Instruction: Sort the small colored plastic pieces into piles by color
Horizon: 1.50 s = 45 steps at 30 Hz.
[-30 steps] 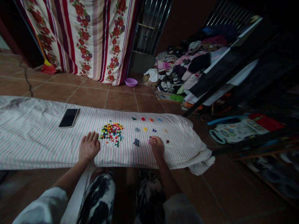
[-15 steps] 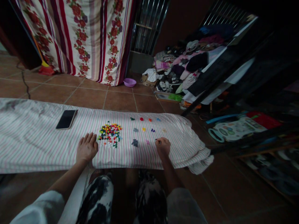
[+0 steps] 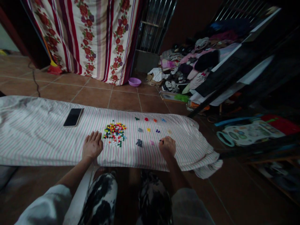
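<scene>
My left hand (image 3: 92,145) lies flat on the striped cloth (image 3: 112,159), fingers stretched, just left of a mixed heap of small coloured bead-like pieces (image 3: 116,131). On the right, the fingers of my right hand (image 3: 168,145) are pinched around a small dark piece (image 3: 161,141), low over the cloth. Left of this hand is a little pink group (image 3: 152,142), and beyond that a dark grey group (image 3: 139,143). Farther up are separate clusters: light grey (image 3: 140,129), yellow (image 3: 148,129), dark blue (image 3: 157,131), beige (image 3: 169,131), green (image 3: 137,118), red (image 3: 146,119), orange (image 3: 155,120) and light blue (image 3: 163,120).
A phone (image 3: 73,117) rests on the cloth at the left. Across the tiled floor stand a purple basin (image 3: 134,82) and a floral curtain (image 3: 100,40). A clothes pile (image 3: 187,67) and a dark slanted frame bar (image 3: 201,104) are at the right.
The camera view has turned slightly, so the whole scene sits a little farther right. Both hands keep nearly the same places on the cloth, and the right one stays pinched.
</scene>
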{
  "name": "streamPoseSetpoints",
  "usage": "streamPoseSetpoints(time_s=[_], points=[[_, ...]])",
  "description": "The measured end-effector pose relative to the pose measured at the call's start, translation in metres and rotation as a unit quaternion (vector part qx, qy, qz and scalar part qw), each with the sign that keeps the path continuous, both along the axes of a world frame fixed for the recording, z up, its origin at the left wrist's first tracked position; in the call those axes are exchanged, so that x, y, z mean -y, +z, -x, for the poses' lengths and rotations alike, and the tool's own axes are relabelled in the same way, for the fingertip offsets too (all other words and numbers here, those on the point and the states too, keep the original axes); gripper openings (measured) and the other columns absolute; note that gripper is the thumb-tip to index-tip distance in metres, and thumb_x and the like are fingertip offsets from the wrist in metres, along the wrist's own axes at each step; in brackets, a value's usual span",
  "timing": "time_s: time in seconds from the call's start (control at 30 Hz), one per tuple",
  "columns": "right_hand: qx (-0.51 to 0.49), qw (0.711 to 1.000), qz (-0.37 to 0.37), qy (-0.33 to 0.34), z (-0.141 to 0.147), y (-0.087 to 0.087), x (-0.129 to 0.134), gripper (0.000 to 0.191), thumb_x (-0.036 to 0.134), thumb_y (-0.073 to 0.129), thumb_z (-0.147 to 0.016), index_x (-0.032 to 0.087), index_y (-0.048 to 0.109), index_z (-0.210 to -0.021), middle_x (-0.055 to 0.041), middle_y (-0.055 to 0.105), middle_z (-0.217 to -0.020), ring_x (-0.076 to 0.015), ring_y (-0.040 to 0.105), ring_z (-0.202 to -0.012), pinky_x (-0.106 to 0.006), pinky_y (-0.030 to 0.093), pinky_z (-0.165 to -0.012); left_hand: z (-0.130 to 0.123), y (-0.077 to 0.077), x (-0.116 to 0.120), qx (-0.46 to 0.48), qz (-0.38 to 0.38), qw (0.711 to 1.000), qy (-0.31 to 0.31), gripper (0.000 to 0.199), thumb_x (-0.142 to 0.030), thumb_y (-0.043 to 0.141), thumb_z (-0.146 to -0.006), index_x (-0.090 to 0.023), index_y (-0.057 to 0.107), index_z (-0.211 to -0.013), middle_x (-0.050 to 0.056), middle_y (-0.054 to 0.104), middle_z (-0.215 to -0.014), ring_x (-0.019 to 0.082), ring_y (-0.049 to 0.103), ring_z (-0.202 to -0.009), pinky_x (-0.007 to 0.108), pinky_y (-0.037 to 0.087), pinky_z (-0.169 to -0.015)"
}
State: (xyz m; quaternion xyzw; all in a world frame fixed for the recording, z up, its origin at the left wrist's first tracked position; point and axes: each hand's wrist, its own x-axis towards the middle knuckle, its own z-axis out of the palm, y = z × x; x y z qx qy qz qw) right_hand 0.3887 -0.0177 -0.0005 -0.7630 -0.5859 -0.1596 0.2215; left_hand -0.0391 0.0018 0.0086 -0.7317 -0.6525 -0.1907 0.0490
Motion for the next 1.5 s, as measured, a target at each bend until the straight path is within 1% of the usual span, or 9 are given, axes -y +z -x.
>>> streamPoseSetpoints(time_s=[0.13, 0.37, 0.53, 0.67, 0.77, 0.9, 1.13, 1.33, 1.5], points=[[0.007, 1.0, -0.007, 0.017, -0.001, 0.001, 0.001, 0.024, 0.025, 0.046, -0.085, 0.017, 0.068, -0.078, -0.0147, 0.062, -0.108, -0.026, 0.049, -0.099, -0.04, 0.039, -0.088, 0.0, 0.0, 0.0, -0.005, 0.0, 1.0, 0.004, 0.047, -0.026, 0.035, -0.088, -0.014, 0.06, -0.126, 0.013, 0.056, -0.138, 0.03, 0.046, -0.133, 0.047, 0.032, -0.11], [0.0, 0.999, -0.005, 0.052, -0.002, 0.003, 0.005, 0.023, 0.022, 0.046, -0.083, 0.017, 0.068, -0.079, -0.0128, 0.063, -0.102, -0.0247, 0.051, -0.098, -0.04, 0.039, -0.088, 0.0, 0.0, 0.0, -0.019, -0.008, 1.0, 0.006, 0.046, -0.026, 0.037, -0.087, -0.015, 0.06, -0.126, 0.012, 0.056, -0.138, 0.03, 0.047, -0.132, 0.047, 0.033, -0.11], [0.01, 0.997, -0.04, 0.06, -0.001, 0.007, 0.002, 0.025, 0.022, 0.045, -0.086, 0.016, 0.067, -0.076, -0.0143, 0.064, -0.101, -0.0241, 0.052, -0.096, -0.039, 0.039, -0.088, 0.0, -0.002, -0.001, -0.023, -0.007, 1.0, 0.005, 0.046, -0.027, 0.036, -0.089, -0.015, 0.06, -0.127, 0.012, 0.056, -0.138, 0.03, 0.046, -0.133, 0.047, 0.033, -0.11], [-0.006, 0.994, -0.077, 0.078, 0.015, 0.014, -0.003, 0.023, 0.025, 0.047, -0.086, 0.017, 0.066, -0.077, -0.0129, 0.064, -0.101, -0.0236, 0.053, -0.094, -0.038, 0.041, -0.088, 0.0, -0.002, -0.001, -0.023, -0.01, 1.0, 0.007, 0.046, -0.026, 0.037, -0.089, -0.015, 0.06, -0.127, 0.011, 0.056, -0.138, 0.03, 0.046, -0.133, 0.046, 0.033, -0.11], [-0.028, 0.987, -0.099, 0.126, 0.042, 0.019, -0.009, 0.023, 0.026, 0.048, -0.088, 0.017, 0.067, -0.079, -0.0119, 0.064, -0.101, -0.023, 0.053, -0.095, -0.037, 0.043, -0.087, 0.0, -0.002, -0.001, -0.018, -0.007, 1.0, 0.007, 0.046, -0.026, 0.037, -0.089, -0.015, 0.059, -0.127, 0.011, 0.056, -0.138, 0.03, 0.046, -0.133, 0.046, 0.032, -0.11], [-0.069, 0.972, -0.11, 0.198, 0.092, 0.022, -0.015, 0.023, 0.025, 0.048, -0.09, 0.018, 0.069, -0.081, -0.0098, 0.063, -0.099, -0.0212, 0.053, -0.093, -0.035, 0.045, -0.085, 0.0, -0.002, -0.001, -0.01, 0.005, 1.0, 0.005, 0.047, -0.025, 0.038, -0.088, -0.014, 0.058, -0.129, 0.012, 0.054, -0.14, 0.03, 0.045, -0.134, 0.047, 0.031, -0.111], [-0.142, 0.936, -0.004, 0.323, 0.182, 0.027, -0.018, 0.02, 0.021, 0.052, -0.09, 0.022, 0.073, -0.088, -0.0081, 0.062, -0.103, -0.0209, 0.053, -0.099, -0.035, 0.046, -0.088, 0.001, -0.004, -0.001, -0.011, 0.013, 1.0, 0.006, 0.047, -0.025, 0.038, -0.088, -0.015, 0.058, -0.129, 0.012, 0.053, -0.141, 0.03, 0.044, -0.135, 0.047, 0.031, -0.112], [-0.143, 0.923, 0.081, 0.348, 0.242, 0.032, -0.032, 0.016, 0.027, 0.057, -0.089, 0.027, 0.073, -0.09, -0.0052, 0.061, -0.099, -0.0201, 0.051, -0.098, -0.032, 0.044, -0.088, 0.0, -0.003, -0.002, -0.009, 0.011, 1.0, 0.005, 0.047, -0.025, 0.038, -0.088, -0.015, 0.058, -0.129, 0.012, 0.054, -0.14, 0.03, 0.045, -0.134, 0.046, 0.031, -0.111], [-0.118, 0.924, 0.124, 0.342, 0.271, 0.033, -0.045, 0.016, 0.023, 0.057, -0.088, 0.024, 0.073, -0.09, -0.0064, 0.061, -0.099, -0.021, 0.05, -0.099, -0.033, 0.042, -0.092, 0.0, -0.004, -0.002, 0.004, 0.008, 1.0, 0.002, 0.046, -0.024, 0.038, -0.088, -0.015, 0.058, -0.129, 0.012, 0.054, -0.14, 0.03, 0.044, -0.135, 0.047, 0.031, -0.111]])
